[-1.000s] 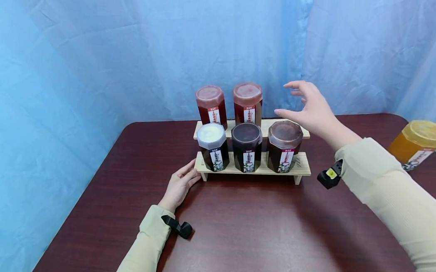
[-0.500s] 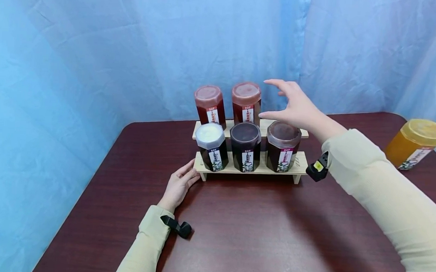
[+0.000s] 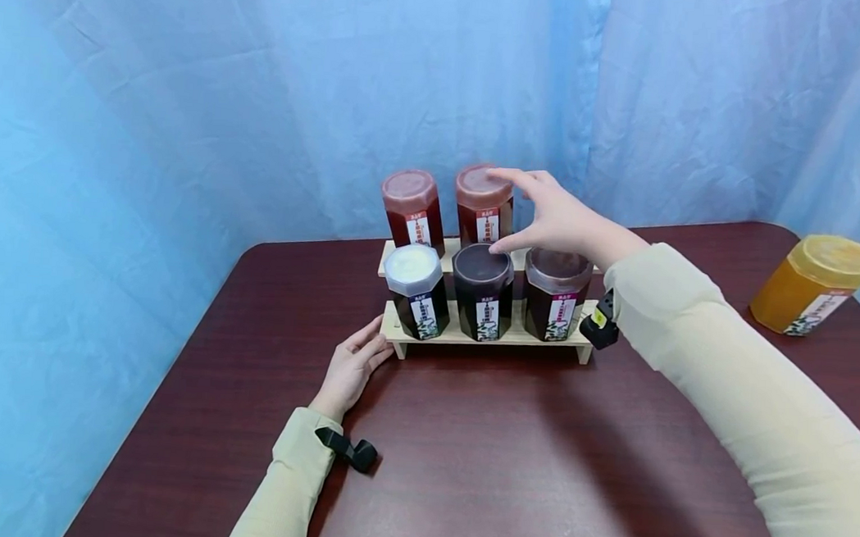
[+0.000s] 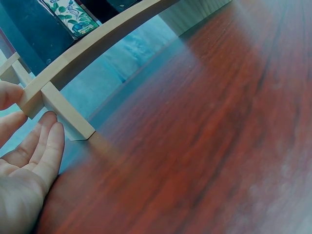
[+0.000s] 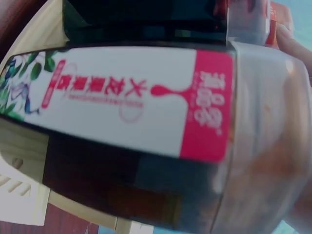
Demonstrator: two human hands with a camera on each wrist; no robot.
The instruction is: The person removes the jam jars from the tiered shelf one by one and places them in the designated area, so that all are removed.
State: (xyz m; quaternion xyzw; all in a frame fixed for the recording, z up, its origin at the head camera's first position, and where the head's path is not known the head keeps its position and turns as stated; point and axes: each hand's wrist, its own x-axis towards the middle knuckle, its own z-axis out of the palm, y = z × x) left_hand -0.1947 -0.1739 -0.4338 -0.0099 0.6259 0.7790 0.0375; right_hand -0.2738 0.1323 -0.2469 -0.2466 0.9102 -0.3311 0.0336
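My left hand [image 3: 345, 374] holds the left end of a two-tier wooden rack [image 3: 463, 336]; in the left wrist view its fingers [image 4: 51, 146] lie against the board's end and leg. On the lower tier stand a white-lidded jar [image 3: 415, 272], a dark jar [image 3: 481, 284] and a dark jar with a pink-topped label [image 3: 563, 309]. The upper tier bears two reddish jars [image 3: 410, 206]. My right hand [image 3: 562, 219] reaches over the right front jar, thumb and fingers spread. Its forefinger overlaps the lid of the right reddish jar [image 3: 466, 213]; its thumb overlaps the front middle lid.
A yellow jar [image 3: 813, 284] stands on the dark red-brown table [image 3: 478, 452], off to the right. Light blue curtains [image 3: 321, 114] hang behind and to the left. Close up, the pink-labelled jar [image 5: 136, 102] fills most of the right wrist view.
My right hand has moved left and slightly down, from beside the upper tier to the right reddish jar. The left hand stays at the rack's end.
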